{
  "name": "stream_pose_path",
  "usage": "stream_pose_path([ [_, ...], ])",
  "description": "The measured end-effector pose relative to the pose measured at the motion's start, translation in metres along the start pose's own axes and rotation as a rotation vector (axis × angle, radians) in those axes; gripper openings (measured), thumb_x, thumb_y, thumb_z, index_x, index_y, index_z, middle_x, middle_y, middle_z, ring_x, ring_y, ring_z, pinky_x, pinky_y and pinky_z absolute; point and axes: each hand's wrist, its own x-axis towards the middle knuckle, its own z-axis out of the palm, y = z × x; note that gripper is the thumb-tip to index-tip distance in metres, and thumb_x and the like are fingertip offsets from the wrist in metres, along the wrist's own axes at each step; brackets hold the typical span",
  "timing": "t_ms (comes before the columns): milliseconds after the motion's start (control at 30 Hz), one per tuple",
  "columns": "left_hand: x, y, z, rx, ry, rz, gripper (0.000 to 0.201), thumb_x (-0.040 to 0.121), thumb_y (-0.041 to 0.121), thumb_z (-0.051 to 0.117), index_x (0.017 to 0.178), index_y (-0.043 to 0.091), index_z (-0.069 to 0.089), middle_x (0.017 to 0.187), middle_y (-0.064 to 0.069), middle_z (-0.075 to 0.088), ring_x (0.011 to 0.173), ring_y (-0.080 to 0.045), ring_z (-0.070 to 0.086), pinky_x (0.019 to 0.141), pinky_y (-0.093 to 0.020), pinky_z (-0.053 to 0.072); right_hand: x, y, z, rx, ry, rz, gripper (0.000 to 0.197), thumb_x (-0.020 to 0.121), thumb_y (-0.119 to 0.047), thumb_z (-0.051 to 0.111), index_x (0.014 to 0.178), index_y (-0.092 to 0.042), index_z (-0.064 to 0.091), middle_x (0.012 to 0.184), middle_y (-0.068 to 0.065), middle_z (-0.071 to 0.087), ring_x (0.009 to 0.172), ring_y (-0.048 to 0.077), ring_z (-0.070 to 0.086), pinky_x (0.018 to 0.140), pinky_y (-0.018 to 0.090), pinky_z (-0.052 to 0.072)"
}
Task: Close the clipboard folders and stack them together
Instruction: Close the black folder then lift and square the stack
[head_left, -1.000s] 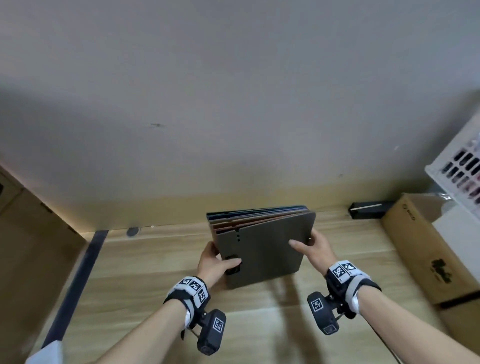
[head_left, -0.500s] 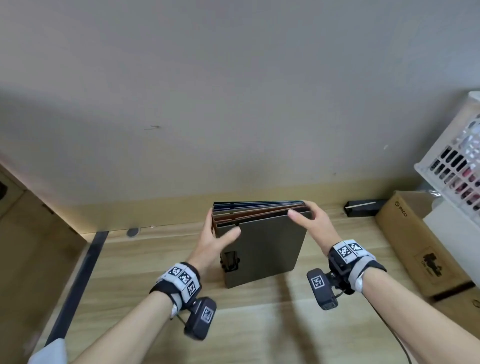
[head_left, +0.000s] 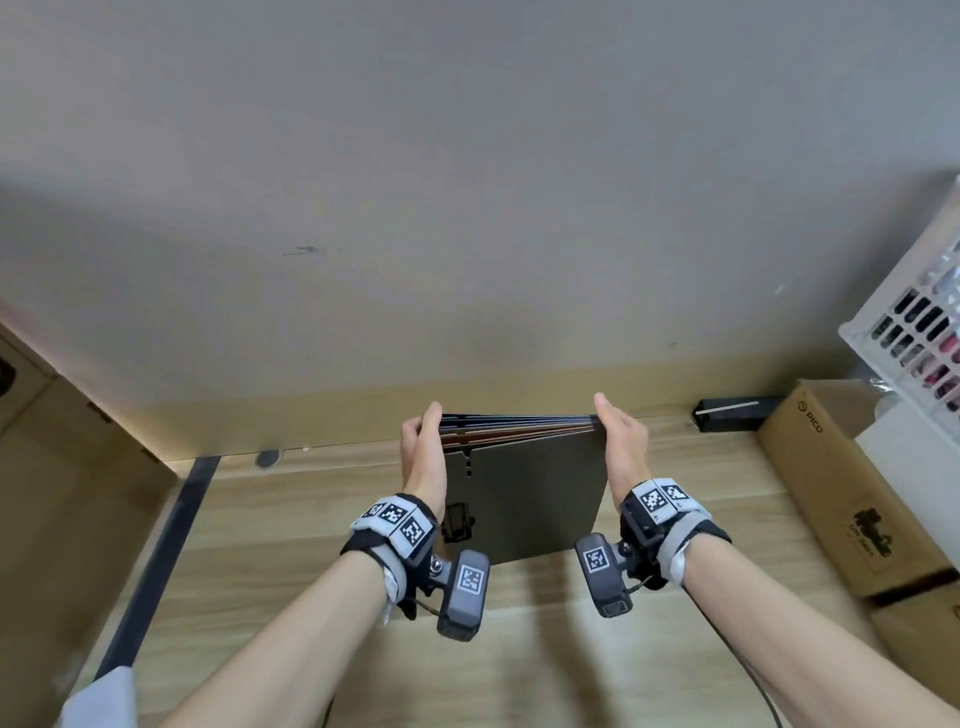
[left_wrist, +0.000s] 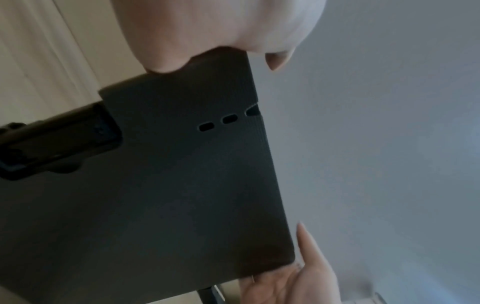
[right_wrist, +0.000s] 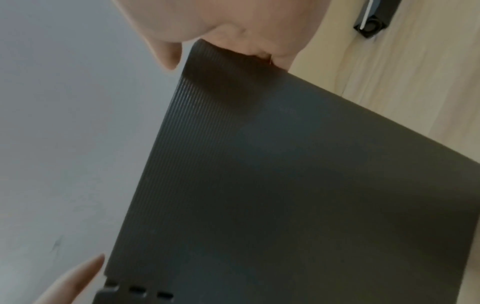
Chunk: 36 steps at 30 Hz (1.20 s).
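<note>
While standing on edge on the wooden bench (head_left: 260, 519) near the wall (head_left: 467, 208), pressed between two flat palms: stack of folders (head_left: 524, 499), grey cover facing the camera, blue and brown edges behind. Left hand (head_left: 423, 457) flat against the left side, fingers (head_left: 430, 415) straight and together. Right hand (head_left: 621, 447) flat against the right side, fingers straight. Black clip (head_left: 457, 522) low on the left edge. Cardboard box (head_left: 852, 499) well to the right.
</note>
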Motion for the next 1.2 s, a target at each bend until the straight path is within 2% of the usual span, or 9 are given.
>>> stream_pose_path([
  [33, 0.001, 0.000, 0.001, 0.015, 0.020, 0.016, 0.023, 0.098, 0.041, 0.049, 0.114, 0.025, 0.048, 0.108, 0.012, 0.047, 0.109, -0.015, 0.041, 0.096, -0.034, 0.029, 0.000, 0.000, -0.001, -0.005, -0.016, -0.015, 0.069, 0.079, -0.056, 0.061, 0.076, 0.012, 0.051, 0.070, 0.019, 0.038, 0.071, 0.020, 0.038, 0.073, 0.036, 0.039],
  [67, 0.003, -0.001, 0.002, 0.032, 0.035, 0.052, 0.026, 0.098, 0.039, 0.050, 0.117, 0.021, 0.054, 0.107, 0.011, 0.048, 0.108, -0.016, 0.044, 0.098, -0.034, 0.032, 0.000, 0.000, -0.001, -0.010, -0.030, -0.035, 0.065, 0.079, -0.052, 0.063, 0.068, 0.009, 0.042, 0.069, 0.013, 0.034, 0.068, 0.022, 0.033, 0.073, 0.036, 0.022],
  [167, 0.006, -0.006, 0.001, 0.083, 0.039, 0.188, 0.021, 0.099, 0.030, 0.050, 0.096, 0.013, 0.063, 0.093, 0.004, 0.057, 0.087, -0.015, 0.052, 0.087, -0.032, 0.038, -0.004, 0.000, -0.003, -0.041, -0.066, -0.080, 0.053, 0.086, -0.041, 0.060, 0.060, 0.003, 0.048, 0.062, 0.012, 0.042, 0.061, 0.027, 0.037, 0.065, 0.038, 0.033],
  [267, 0.009, -0.007, -0.001, 0.081, 0.016, 0.203, 0.027, 0.101, 0.024, 0.048, 0.117, 0.011, 0.065, 0.109, 0.008, 0.065, 0.106, -0.010, 0.054, 0.095, -0.028, 0.034, -0.004, 0.001, -0.003, -0.051, -0.093, -0.090, 0.031, 0.090, -0.034, 0.056, 0.082, -0.015, 0.079, 0.087, -0.003, 0.078, 0.089, 0.017, 0.070, 0.088, 0.034, 0.050],
  [367, 0.011, -0.009, -0.001, 0.067, -0.004, 0.175, 0.029, 0.100, 0.026, 0.048, 0.121, 0.013, 0.064, 0.121, 0.004, 0.064, 0.114, -0.012, 0.052, 0.097, -0.030, 0.034, -0.004, 0.004, -0.001, 0.032, -0.077, -0.043, 0.029, 0.084, -0.038, 0.061, 0.083, -0.016, 0.079, 0.091, 0.001, 0.078, 0.095, 0.021, 0.071, 0.094, 0.037, 0.050],
  [467, 0.010, -0.010, 0.002, 0.002, 0.059, 0.173, 0.023, 0.097, 0.026, 0.051, 0.087, 0.010, 0.063, 0.090, -0.005, 0.063, 0.089, -0.022, 0.055, 0.080, -0.036, 0.041, -0.008, 0.001, 0.006, 0.119, 0.033, 0.023, 0.033, 0.082, -0.037, 0.066, 0.062, -0.012, 0.071, 0.069, 0.005, 0.066, 0.071, 0.022, 0.060, 0.079, 0.038, 0.049],
  [600, 0.012, -0.009, 0.001, 0.020, 0.009, 0.199, 0.027, 0.099, 0.030, 0.047, 0.082, 0.011, 0.057, 0.088, -0.009, 0.057, 0.086, -0.022, 0.052, 0.081, -0.037, 0.039, -0.005, -0.010, 0.009, 0.135, 0.011, 0.079, 0.029, 0.082, -0.030, 0.066, 0.063, -0.010, 0.076, 0.071, 0.010, 0.072, 0.073, 0.027, 0.065, 0.089, 0.051, 0.054],
  [900, 0.026, -0.011, -0.008, 0.037, 0.037, 0.360, 0.030, 0.099, 0.005, 0.035, 0.090, 0.006, 0.064, 0.092, 0.001, 0.063, 0.085, 0.003, 0.058, 0.078, -0.010, 0.041, -0.006, 0.005, 0.017, 0.026, -0.002, -0.102, 0.029, 0.088, -0.030, 0.056, 0.078, -0.016, 0.079, 0.086, -0.001, 0.077, 0.091, 0.016, 0.068, 0.100, 0.048, 0.049],
  [1200, 0.034, -0.009, -0.001, 0.011, 0.080, 0.358, 0.030, 0.096, 0.000, 0.036, 0.080, 0.011, 0.059, 0.084, 0.005, 0.058, 0.084, -0.003, 0.053, 0.067, 0.001, 0.038, 0.008, 0.000, 0.018, 0.009, -0.032, -0.117, 0.032, 0.090, -0.045, 0.058, 0.084, -0.021, 0.078, 0.089, -0.010, 0.076, 0.092, 0.004, 0.066, 0.096, 0.032, 0.049],
])
